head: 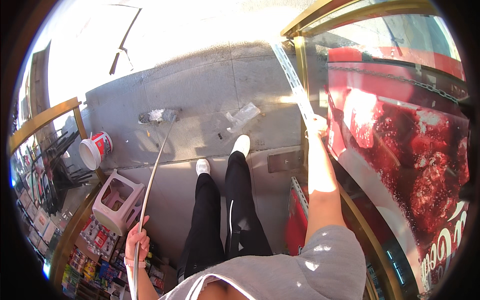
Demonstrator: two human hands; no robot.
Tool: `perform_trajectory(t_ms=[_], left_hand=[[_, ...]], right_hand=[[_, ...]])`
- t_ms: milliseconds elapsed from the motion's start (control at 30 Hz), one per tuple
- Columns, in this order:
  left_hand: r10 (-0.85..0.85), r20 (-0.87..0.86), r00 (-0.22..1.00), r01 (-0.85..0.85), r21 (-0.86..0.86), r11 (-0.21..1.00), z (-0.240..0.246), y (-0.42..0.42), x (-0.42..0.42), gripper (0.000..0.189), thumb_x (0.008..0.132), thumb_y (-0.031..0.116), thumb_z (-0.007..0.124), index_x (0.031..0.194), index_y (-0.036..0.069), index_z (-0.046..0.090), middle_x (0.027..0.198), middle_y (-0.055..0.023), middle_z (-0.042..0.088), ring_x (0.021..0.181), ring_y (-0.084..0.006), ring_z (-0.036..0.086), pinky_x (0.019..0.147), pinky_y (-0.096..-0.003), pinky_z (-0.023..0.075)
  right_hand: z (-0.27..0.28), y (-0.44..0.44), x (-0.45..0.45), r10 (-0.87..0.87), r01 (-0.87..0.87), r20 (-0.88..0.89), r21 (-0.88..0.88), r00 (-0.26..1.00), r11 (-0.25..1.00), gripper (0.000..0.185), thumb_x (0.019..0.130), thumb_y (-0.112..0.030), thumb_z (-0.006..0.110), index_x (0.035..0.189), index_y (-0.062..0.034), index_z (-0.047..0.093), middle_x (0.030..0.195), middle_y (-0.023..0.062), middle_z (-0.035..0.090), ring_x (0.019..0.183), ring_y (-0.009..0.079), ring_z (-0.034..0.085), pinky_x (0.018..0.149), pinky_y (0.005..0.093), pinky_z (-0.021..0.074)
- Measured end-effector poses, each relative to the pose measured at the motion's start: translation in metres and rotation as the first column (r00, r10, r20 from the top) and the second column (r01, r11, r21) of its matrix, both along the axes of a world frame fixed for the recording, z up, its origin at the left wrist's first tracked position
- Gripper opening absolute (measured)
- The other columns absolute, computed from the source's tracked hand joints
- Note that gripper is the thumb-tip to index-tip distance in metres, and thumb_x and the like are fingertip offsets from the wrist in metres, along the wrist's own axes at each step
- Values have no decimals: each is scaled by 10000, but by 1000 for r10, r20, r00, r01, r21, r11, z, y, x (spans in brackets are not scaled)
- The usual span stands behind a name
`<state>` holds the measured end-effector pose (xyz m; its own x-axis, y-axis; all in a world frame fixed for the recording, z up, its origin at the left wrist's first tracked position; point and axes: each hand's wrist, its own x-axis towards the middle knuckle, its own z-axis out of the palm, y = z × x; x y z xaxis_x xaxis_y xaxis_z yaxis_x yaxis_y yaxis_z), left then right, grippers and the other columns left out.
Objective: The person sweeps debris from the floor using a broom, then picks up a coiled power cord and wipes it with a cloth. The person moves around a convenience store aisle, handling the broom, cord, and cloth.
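My left hand (137, 240) is closed around the metal pole (153, 176) of a duster-like mop, whose fluffy grey and white head (158, 115) rests on the paving. My right hand (318, 125) grips the lower end of a perforated white metal strip (294, 80), which reaches up beside the brass-coloured door frame (302, 63). Between the two, a crumpled clear plastic bag (243, 117) lies on the ground just beyond my feet. The far end of the strip fades into bright glare.
At left are a pale plastic stool (119, 198), a white and red bucket (95, 150) on its side and packed goods (98, 237) behind glass. A red Coca-Cola cooler (397, 142) with a chain (393, 78) stands at right behind glass. A red panel (296, 228) is near my right leg.
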<state>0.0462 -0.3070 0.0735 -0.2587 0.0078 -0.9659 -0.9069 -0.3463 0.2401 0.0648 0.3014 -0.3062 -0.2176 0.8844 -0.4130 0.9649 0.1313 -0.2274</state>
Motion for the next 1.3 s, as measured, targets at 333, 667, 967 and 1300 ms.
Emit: perform_trajectory(t_ms=[333,667,967,1300], left_hand=[[165,-19,986,-163,73,984,12,1,-33,635,830,27,496,1395,-89,231,599,-10,381,445,-90,403,375,-212,370],[116,84,990,-141,441,886,10,-38,-85,527,908,110,450,1352,-115,277,652,1,435,562,-77,461,507,-207,457],[38,165,986,-109,447,888,-20,-43,-149,615,815,15,623,1296,-129,269,640,-5,498,544,-94,501,487,-195,458],[-255,-358,898,284,30,958,-6,112,-15,237,898,172,507,676,102,551,580,-6,539,498,-118,569,493,-229,540]], right_hand=[[-107,-40,44,-44,-16,253,232,967,973,147,815,-129,611,934,-160,692,963,66,685,891,263,652,741,398,495],[108,-191,253,-266,198,-118,-409,957,891,182,743,-71,689,922,-46,709,782,60,695,634,137,640,590,255,501],[299,-397,399,-751,564,-209,-545,626,621,117,804,-114,679,900,-52,706,736,15,635,568,80,565,487,207,440],[675,-460,405,101,521,-926,291,363,802,302,842,-96,647,1133,-23,611,1072,97,608,901,134,594,736,247,485]])
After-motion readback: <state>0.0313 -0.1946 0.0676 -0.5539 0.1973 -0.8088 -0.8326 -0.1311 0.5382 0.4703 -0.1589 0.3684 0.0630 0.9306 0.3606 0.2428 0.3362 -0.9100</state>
